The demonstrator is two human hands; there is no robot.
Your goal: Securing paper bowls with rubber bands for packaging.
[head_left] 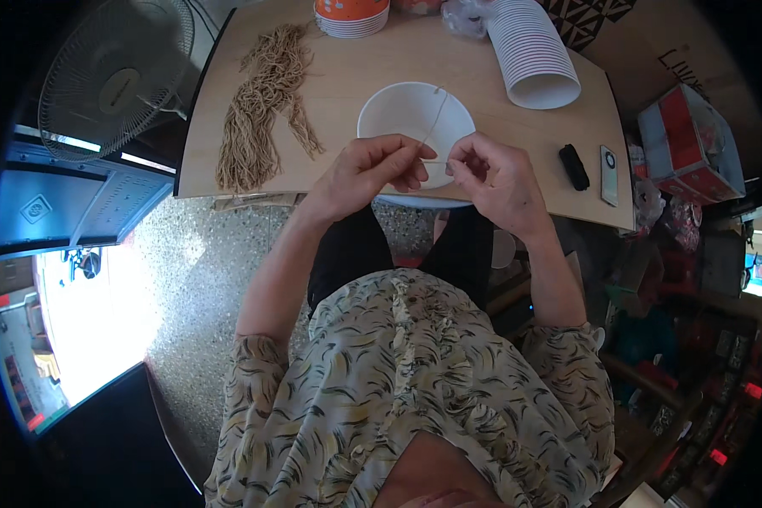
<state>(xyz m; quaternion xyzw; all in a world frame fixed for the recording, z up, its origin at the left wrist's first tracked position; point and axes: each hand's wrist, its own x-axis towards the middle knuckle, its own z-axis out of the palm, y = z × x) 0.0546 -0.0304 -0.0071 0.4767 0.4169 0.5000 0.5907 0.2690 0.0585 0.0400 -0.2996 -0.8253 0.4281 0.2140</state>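
Note:
A thin pale cord (434,116) hangs over the far rim of a white paper tub (377,107) and runs toward my fingers. My left hand (372,172) pinches the cord above the tub's near side, thumb against curled fingers. Facing it, my right hand (504,182) grips the cord between thumb and forefinger. A short stretch of cord spans taut between the two hands. The exact ends of the cord are hidden by my fingers. To the left on the table (339,102) lies a bundle of tan twisted cords (258,114).
A nested stack of white tubs (535,55) lies tilted at the back right. Orange-printed tubs (351,19) stand at the back. A black pouch (573,167) and a phone (609,175) rest near the right edge. A fan (114,85) stands left, a red-and-white carton (686,148) right.

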